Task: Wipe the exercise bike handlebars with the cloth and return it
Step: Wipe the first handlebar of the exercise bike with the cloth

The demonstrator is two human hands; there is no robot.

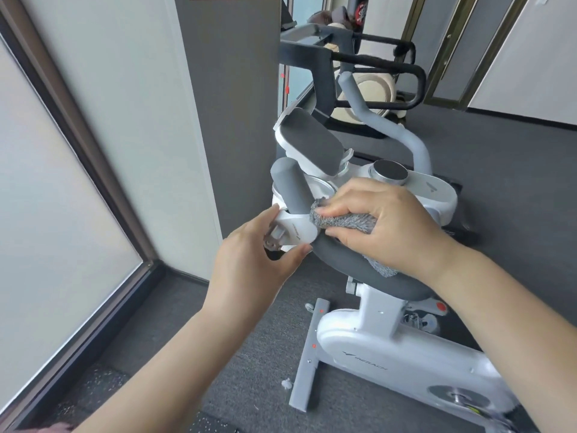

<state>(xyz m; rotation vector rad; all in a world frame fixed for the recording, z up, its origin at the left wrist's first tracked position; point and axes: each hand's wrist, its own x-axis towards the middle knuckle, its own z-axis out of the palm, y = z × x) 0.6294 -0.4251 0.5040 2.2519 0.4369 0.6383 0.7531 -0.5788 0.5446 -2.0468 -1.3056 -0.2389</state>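
Nearest you, your two bare forearms reach forward over the dark carpet [193,310]. Your left hand [249,260] holds the white bracket [295,229] at the left end of the handlebars [349,260]: the fingers lie over its top edge and the thumb tucks under it, so that grip is closed around the bracket. Your right hand [384,223] presses the fluffy grey cloth [343,220] down on the dark padded bar, with fingers curled over the cloth and thumb pinching it from below; a tail of cloth hangs out under your wrist. The cloth sits on the bar just right of the white bracket, touching it.

Below the bar, the white body [406,364] of the exercise bike carries a grey logo and the word MERACH, seen upside down. A grey floor bar [307,354] lies across the carpet beside it.

Just past your hands, a short grey grip [288,185] sticks up on the left, next to a dark tablet holder [307,145] and a round silver knob [390,173]. A second grey bar [384,126] curves up on the right. A small mark on the white housing by the knob is too small to read.

Farther back stand a black-framed machine [381,67] and a grey pillar [231,98]; frosted window panes [62,182] run along your left.
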